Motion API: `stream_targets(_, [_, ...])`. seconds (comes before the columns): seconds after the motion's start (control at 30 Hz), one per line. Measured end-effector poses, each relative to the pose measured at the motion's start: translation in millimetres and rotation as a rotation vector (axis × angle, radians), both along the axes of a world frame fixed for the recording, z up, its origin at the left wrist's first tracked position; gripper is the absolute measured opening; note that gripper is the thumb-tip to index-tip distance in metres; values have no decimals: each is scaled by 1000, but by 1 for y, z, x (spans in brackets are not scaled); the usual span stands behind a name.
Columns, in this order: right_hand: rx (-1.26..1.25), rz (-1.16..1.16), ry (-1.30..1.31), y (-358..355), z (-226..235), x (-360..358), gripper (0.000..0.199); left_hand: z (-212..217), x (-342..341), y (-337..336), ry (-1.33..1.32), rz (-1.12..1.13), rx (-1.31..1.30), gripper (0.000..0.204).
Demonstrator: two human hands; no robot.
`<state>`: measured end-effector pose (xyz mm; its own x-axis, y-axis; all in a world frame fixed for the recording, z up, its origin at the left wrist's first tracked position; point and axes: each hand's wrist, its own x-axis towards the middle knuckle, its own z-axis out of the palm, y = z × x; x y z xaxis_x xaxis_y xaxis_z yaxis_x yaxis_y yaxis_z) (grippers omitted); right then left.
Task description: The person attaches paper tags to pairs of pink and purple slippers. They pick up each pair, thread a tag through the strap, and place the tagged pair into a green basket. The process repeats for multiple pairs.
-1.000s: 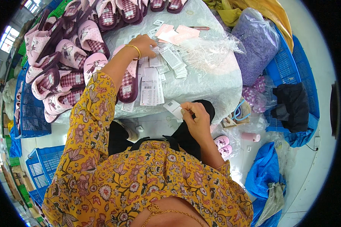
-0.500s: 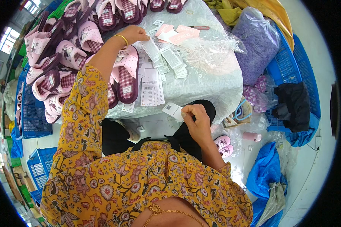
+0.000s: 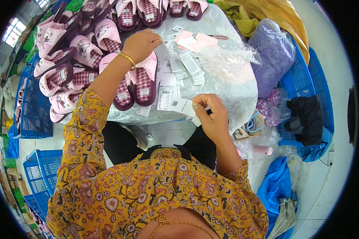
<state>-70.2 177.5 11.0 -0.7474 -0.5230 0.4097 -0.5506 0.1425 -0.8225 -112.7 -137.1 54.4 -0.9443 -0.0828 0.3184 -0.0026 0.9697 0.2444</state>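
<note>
My right hand (image 3: 213, 117) pinches a white printed tag (image 3: 181, 105) with a small square code, above the table's near edge. A second pale piece shows below those fingers. Over the pink slippers, my left hand (image 3: 143, 44) is closed at the fingertips on a pale strip (image 3: 162, 51) that hangs beside the stacked labels. Just below my left wrist lies a pair of pink slippers (image 3: 144, 85) with plum checked insoles; my forearm partly covers it. Several white label strips (image 3: 192, 65) lie in a stack right of that hand. A printed sheet (image 3: 166, 93) rests beside the slippers.
Many pink slippers (image 3: 83, 49) crowd the table's left and far side. Pink cards (image 3: 203, 42) and a cutter-like tool (image 3: 219, 37) lie beyond the labels. Clear plastic film (image 3: 223, 59) covers part of the table. Blue crates (image 3: 36, 111) and a purple bag (image 3: 271, 57) flank it.
My right hand has risen toward the table with its tag, which now overlaps the printed sheet. The left hand remains by the label stack, its strip tilted differently. The whole view has shifted slightly.
</note>
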Motion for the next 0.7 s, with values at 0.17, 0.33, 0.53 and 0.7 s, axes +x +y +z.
stream_targets(0.17, [-40,26,-150,-12,12,-5,16,9,12,6,74,-113,311,21])
stream_targets(0.33, [-2,16,-275,-27,43,-8,34,15,54,46,-29,-244,631,23])
stream_targets(0.53, [22,9,-362,-47,45,-19,42,9,81,78,33,-366,595,26])
stream_targets(0.7, [52,0,-363,-49,39,-20,43,7,88,83,98,-379,482,26])
